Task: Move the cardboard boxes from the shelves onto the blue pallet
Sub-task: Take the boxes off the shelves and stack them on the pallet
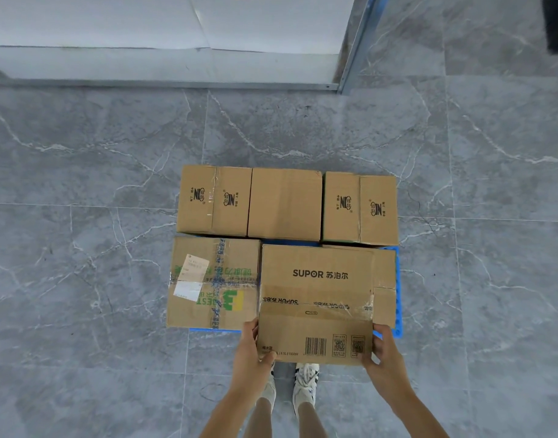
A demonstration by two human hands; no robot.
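SUPOR box between hands; left fingers, right fingers clamped on sides.

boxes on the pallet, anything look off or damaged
Mostly tidy. The SUPOR cardboard box, held by both hands, has wrinkled, peeling clear tape across its top, and the green-printed cardboard box overhangs the blue plastic pallet.

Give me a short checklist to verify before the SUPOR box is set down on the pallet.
1. Both hands on the SUPOR box: left hand and right hand grip its near corners. Ok.
2. Free place on the pallet: another box lies under it. Cannot tell.
3. Taped box clear of it: edges overlap in view. Cannot tell.
4. Back row steady. Ok.
5. Shoes clear of the pallet. Ok.
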